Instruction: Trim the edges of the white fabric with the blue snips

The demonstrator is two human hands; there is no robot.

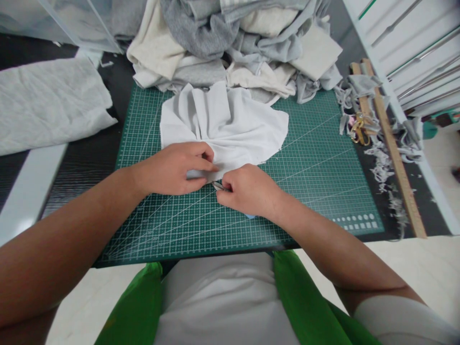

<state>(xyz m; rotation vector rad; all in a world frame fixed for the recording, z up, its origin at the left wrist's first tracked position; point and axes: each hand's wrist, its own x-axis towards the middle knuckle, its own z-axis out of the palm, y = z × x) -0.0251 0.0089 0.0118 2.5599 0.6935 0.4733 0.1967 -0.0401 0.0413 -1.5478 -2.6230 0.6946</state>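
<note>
Hands meet at near edge of white cloth point(230, 122), which lies bunched and pleated on green mat point(316, 177), fanned out twd the far side. Left hand point(172, 167) lies flat-ish on the gathered near edge, fingers curled, thumb and fingertips pinching the fabric where the folds converge. Right hand point(247, 189) is closed round a small metal tool point(218, 185); only its tip shows, poking out twd the left fingers, touching or just short of the cloth edge, can't tell which. Bit of blue shows under the right hand, prob. the tool's handle, not sure.

Progress, as a judgement: early. Cloth looks whole, no cut or loose piece visible on the mat; the tool is only at the gathered edge. Most of the fabric lies beyond both hands, untouched.

Around: pile of grey and cream fabric point(233, 43) at far edge of mat, touching the cloth's far side. Pale sheet point(50, 100) to the left, off the mat. Wooden ruler point(391, 148), scissors point(359, 129) and scraps point(381, 163) to the right, well apart from the hands.
</note>
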